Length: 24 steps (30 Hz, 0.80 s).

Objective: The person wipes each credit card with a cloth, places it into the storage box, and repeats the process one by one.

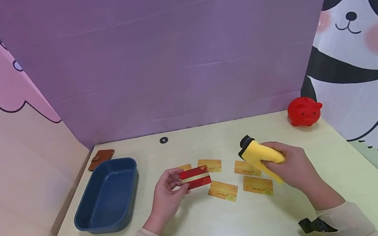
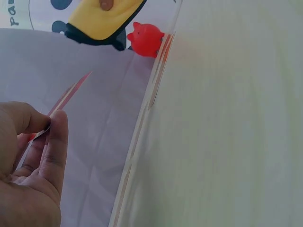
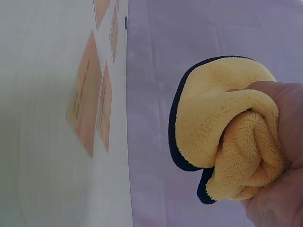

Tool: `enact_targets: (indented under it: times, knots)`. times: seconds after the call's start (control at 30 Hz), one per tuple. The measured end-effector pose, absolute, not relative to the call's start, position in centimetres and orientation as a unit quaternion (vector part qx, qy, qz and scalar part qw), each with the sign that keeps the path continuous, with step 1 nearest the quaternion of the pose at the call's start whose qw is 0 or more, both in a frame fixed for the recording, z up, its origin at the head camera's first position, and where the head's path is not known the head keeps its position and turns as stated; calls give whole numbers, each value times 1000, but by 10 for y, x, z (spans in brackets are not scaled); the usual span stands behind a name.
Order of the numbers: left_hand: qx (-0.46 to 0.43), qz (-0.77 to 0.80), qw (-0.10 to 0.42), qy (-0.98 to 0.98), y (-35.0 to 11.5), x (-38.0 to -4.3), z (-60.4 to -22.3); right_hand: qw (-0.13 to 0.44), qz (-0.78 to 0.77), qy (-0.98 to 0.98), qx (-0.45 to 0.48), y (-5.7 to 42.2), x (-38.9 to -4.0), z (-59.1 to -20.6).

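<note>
My left hand point(image 1: 169, 193) pinches a red card point(image 1: 199, 182) with a pale stripe, raised above the table. In the left wrist view the card point(image 2: 71, 97) shows nearly edge-on between thumb and fingers. A folded yellow cloth point(image 3: 227, 123) with dark edging is gripped in my right hand point(image 1: 294, 165), also above the table. Gold cards lie on the table below: one point(image 1: 223, 191) and another point(image 1: 258, 185) nearer me, a third point(image 1: 209, 165) farther back. Others are partly covered by the cloth point(image 1: 259, 154) and by my left hand.
A blue bin point(image 1: 107, 199) stands at the left, with a brown leather wallet point(image 1: 101, 158) behind it. At the back lies a small black disc point(image 1: 164, 140). A red piggy bank point(image 1: 304, 111) sits at the far right corner, and a purple cloth wall point(image 1: 179, 53) rises behind the table.
</note>
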<state>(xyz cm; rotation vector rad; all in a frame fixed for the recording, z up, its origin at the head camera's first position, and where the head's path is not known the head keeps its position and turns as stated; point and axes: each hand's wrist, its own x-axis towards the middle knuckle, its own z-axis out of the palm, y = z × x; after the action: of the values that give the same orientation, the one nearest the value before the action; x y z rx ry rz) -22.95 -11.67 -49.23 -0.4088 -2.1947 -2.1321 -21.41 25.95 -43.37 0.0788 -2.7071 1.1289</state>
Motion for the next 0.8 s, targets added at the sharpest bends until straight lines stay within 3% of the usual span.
enact_targets:
  times: [0.8]
  knots:
    - [-133, -730, -26, -670, -96, -216, -490, 120, 386, -906, 129, 204, -203, -445]
